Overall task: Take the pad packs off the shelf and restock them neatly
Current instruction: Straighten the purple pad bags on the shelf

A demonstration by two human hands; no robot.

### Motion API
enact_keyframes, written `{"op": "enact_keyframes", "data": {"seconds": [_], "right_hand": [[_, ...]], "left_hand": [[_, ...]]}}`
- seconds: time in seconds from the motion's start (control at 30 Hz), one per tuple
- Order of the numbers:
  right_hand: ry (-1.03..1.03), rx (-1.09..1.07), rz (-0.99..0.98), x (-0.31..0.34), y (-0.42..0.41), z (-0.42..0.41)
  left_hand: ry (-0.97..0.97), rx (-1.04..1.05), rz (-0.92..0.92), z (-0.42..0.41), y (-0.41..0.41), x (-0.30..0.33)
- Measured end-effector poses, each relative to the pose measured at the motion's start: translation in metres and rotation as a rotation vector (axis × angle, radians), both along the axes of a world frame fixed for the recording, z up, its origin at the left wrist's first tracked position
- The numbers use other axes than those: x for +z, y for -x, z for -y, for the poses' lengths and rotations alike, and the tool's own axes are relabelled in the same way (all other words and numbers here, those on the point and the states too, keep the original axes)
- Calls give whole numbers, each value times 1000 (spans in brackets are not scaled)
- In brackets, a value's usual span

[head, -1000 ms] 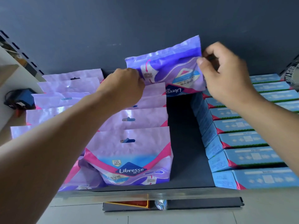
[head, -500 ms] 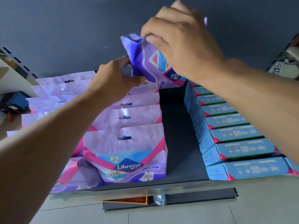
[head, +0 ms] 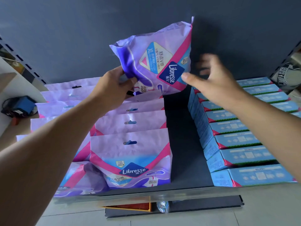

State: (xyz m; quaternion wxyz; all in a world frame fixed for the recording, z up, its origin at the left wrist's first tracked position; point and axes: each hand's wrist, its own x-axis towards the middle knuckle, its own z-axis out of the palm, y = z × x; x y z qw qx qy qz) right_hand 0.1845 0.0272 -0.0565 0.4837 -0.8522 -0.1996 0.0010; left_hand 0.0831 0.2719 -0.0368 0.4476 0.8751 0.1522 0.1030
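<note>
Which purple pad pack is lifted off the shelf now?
The tilted Libresse pack held up at the back by the left hand; the other packs stand in rows.

Two rows of purple plastic pad packs (head: pixel 130 144) stand front to back on the left of the dark shelf (head: pixel 182 144); a row of blue cardboard boxes (head: pixel 241 155) lines the right (bare shelf between). One tilted purple pack (head: pixel 156 62) is above the rear.

head-worn view, looking down, close over shelf (head: pixel 184 144)
</note>
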Motion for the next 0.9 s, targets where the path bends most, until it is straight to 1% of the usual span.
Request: {"op": "enact_keyframes", "data": {"seconds": [0.03,0.07,0.2,0.33,0.37,0.43,0.5,0.57,0.7,0.8,0.9], "right_hand": [[-10,49,-27,0,-2,-3],[-20,81,-7,2,-2,-7],[26,99,166,10,-2,-17],[-82,166,125,19,-2,-16],[-96,166,165,24,-1,-16],[-88,141,294,32,-1,-15],[-31,109,430,41,-1,-14],[34,109,516,46,-3,-15],[241,167,692,43,-5,-32],[357,254,735,39,-5,-61],[401,333,742,34,-3,-92]], "left_hand": [[0,-8,-2,-1,-1,-1],[-3,-16,-3,-1,0,-2],[-24,-7,-19,-2,1,-5],[-46,-30,-78,0,3,-3],[-82,-38,-95,1,3,-2],[-236,-39,-138,4,4,0],[-411,-34,-153,8,9,-1],[-535,-74,-149,12,14,-2],[-596,-137,-184,15,21,-3],[-644,-142,-167,16,21,-6],[-676,-130,-186,13,20,-6]]}}
